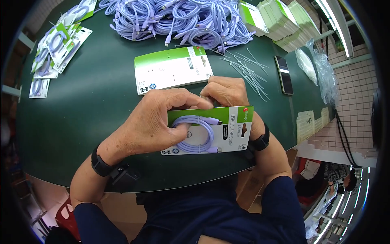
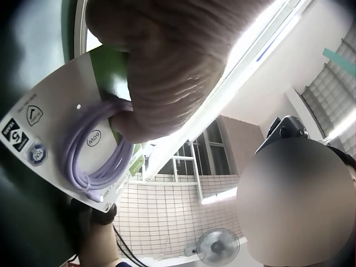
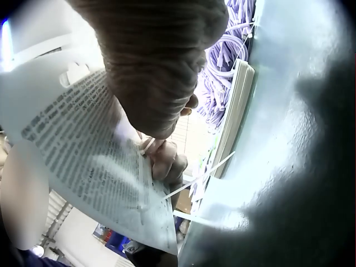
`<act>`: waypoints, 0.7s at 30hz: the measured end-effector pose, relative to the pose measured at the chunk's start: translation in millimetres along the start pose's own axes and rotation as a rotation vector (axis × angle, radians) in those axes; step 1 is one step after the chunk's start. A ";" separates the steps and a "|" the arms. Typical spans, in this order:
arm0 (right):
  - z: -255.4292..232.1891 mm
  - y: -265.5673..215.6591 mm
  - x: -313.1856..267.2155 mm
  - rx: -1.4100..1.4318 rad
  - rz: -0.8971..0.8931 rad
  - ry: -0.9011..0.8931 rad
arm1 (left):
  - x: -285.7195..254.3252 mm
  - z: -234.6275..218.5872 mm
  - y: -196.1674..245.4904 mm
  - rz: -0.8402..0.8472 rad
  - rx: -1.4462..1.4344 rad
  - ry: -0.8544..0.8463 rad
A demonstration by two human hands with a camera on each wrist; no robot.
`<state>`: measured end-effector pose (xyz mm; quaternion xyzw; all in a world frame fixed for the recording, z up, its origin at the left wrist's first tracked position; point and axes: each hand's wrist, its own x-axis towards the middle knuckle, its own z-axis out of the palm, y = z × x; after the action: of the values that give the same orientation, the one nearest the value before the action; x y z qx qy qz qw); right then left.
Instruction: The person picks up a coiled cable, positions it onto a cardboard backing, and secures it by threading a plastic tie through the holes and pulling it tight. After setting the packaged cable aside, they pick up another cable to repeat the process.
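My left hand point(image 1: 152, 118) grips a green-and-white cardboard package card point(image 1: 239, 140), its thumb on the front inside a coiled lilac USB cable point(image 1: 209, 132). Thin ties hold the coil against the card, and metal plugs show at the cable's ends. Behind the card's upper edge, my right hand point(image 1: 227, 90) has its fingers curled and pinches a thin white cable tie point(image 3: 200, 175) at the card's printed back. Part of that tie is hidden by the fingers. Both hands are close together, over the near part of the green table.
Stacked blank cards point(image 1: 170, 73) lie just beyond the hands. Loose cable ties point(image 1: 248, 73) and a phone point(image 1: 283, 75) are to the right. A heap of lilac cables point(image 1: 174, 20) and card stacks point(image 1: 280, 18) stand at the back; finished packs point(image 1: 61, 44) lie left.
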<state>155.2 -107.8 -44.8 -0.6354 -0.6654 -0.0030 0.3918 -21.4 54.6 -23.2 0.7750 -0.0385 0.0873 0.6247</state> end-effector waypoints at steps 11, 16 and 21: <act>8.8 -8.4 -2.2 -0.024 0.048 0.119 | -0.7 3.5 21.9 0.125 0.400 -0.050; 12.6 -4.6 -5.7 -0.074 0.050 0.103 | -2.2 10.1 21.9 0.165 0.489 -0.046; 5.3 1.5 -7.4 0.048 0.250 0.090 | -2.3 10.2 25.8 0.193 0.511 0.012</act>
<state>152.9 -111.1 -53.1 -0.7031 -0.5628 0.0333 0.4334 -27.1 39.0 -0.9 0.8997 -0.0851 0.1578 0.3979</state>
